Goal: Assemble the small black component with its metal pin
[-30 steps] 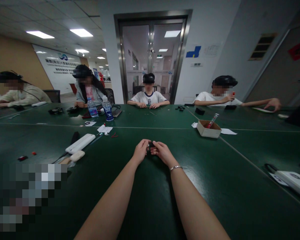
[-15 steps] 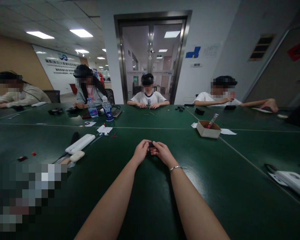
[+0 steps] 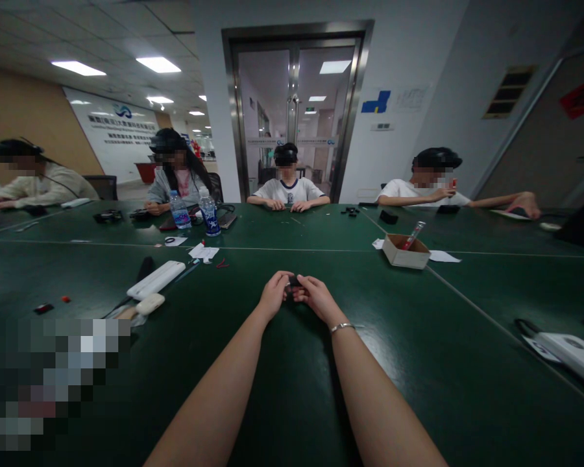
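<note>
Both my hands meet over the green table point(image 3: 292, 363), near the middle of the view. Between their fingertips is a small black object point(image 3: 293, 281), mostly covered by the fingers, so its kind does not show. My left hand point(image 3: 275, 293) pinches its left end with thumb and fingers. On the other end, the thumb and fingers of my right hand point(image 3: 316, 297) are closed. A silver bracelet point(image 3: 343, 327) circles my right wrist.
An open box point(image 3: 405, 254) with a tube-like item stands to the right. Two bottles point(image 3: 209, 214) and papers point(image 3: 204, 251) lie farther left. A white power bank-like block point(image 3: 156, 280) is left of my hands. Several people sit around the table.
My hands and the small black object stay almost where they were. Across the table at left, a person's head has shifted slightly to the right.
</note>
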`<control>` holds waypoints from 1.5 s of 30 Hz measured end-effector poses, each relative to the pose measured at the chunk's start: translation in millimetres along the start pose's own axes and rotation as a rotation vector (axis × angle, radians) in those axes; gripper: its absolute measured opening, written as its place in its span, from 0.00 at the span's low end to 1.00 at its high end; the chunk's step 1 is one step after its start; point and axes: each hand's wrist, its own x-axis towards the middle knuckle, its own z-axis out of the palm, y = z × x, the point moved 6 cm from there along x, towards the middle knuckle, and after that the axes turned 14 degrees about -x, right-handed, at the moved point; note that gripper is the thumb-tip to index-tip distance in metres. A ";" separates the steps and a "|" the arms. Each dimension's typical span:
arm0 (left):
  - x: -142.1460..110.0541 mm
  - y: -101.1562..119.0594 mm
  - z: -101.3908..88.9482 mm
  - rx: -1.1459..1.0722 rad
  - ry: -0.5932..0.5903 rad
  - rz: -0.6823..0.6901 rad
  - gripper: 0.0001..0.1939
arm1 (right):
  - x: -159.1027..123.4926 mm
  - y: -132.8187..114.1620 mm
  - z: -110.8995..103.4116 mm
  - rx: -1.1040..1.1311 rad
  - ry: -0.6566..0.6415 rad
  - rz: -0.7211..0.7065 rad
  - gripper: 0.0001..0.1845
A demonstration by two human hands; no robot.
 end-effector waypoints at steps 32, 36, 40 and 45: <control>0.7 -2.4 -1.2 0.031 -0.004 -0.007 0.13 | -0.2 -0.7 1.0 -0.003 0.007 -0.002 0.20; 0.7 -2.4 -0.8 0.014 -0.007 -0.009 0.12 | 0.3 0.2 0.9 0.003 0.008 0.000 0.23; 1.5 -3.0 -0.7 0.030 -0.020 0.012 0.13 | 0.4 0.2 1.8 -0.006 -0.008 0.000 0.21; 1.5 -2.9 1.5 0.057 -0.057 0.052 0.18 | 0.3 0.7 2.1 -0.012 -0.018 0.016 0.19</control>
